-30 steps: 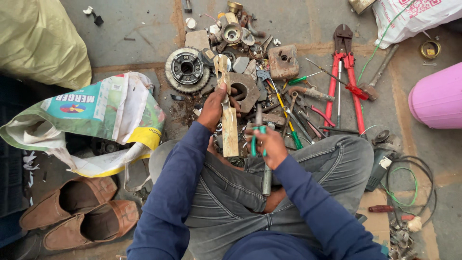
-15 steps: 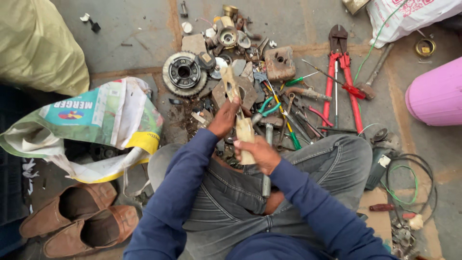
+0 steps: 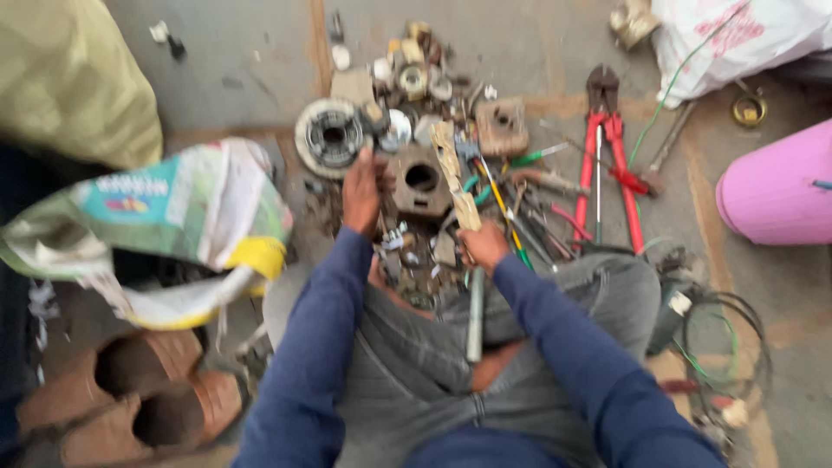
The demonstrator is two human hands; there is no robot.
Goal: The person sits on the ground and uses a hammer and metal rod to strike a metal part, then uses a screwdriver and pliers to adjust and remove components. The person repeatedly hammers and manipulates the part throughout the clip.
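"While the person sits on the floor with that heap of rusty scrap metal parts in front of the knees, what is each hand doing?"

"The right hand has its fingers closed round the near end of a pale, flat, chipped strip, which points away over the heap. The left hand is stretched further out, lying on the parts between a round grey toothed metal hub and a square rusty block with a round hole. Its fingers are blurred, so I cannot tell whether they grip anything."

"Which step would you call it?"

"By my reading, picking through the heap: one piece is held up while the other hand feels among the rest."

"And what does a further move call for?"

"A firm hold on the strip, I'd judge, as it is long and held at one end only. The left fingers need to single out one piece, since the parts lie touching and stacked."

"Anything close by?"

"A grey metal rod lies across the lap. Red-handled bolt cutters lie to the right of the heap, with a pink plastic tub further right. A printed white sack lies left, with brown shoes near it."
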